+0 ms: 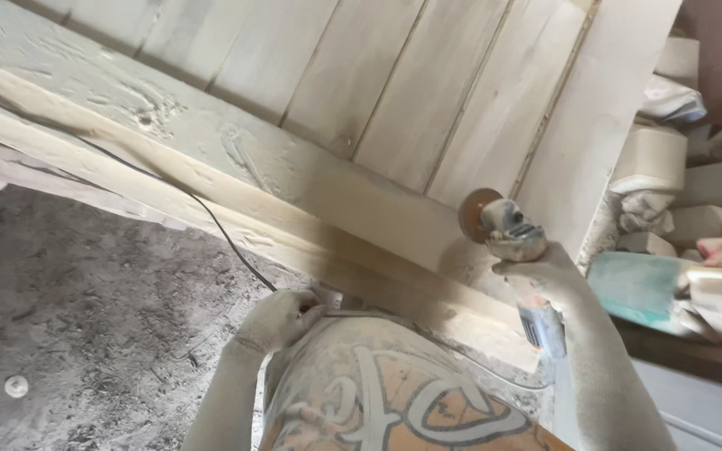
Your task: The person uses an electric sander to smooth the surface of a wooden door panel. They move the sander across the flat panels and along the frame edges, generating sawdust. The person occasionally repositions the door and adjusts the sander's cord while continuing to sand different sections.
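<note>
A dusty printed shirt (394,401) fills the foreground; the left hand (276,319) pinches the black cable (211,219), the right hand (545,276) has its grip closed around an angle grinder (507,238) against the plank frame (294,167).

A single head-worn camera looks steeply down from above the person's chest, close to the work. The shirt front (394,401) fills the bottom edge, both forearms reach up into frame, the plank panel (394,92) crosses the upper half at a slant, and the dusty floor (85,317) lies lower left.
</note>
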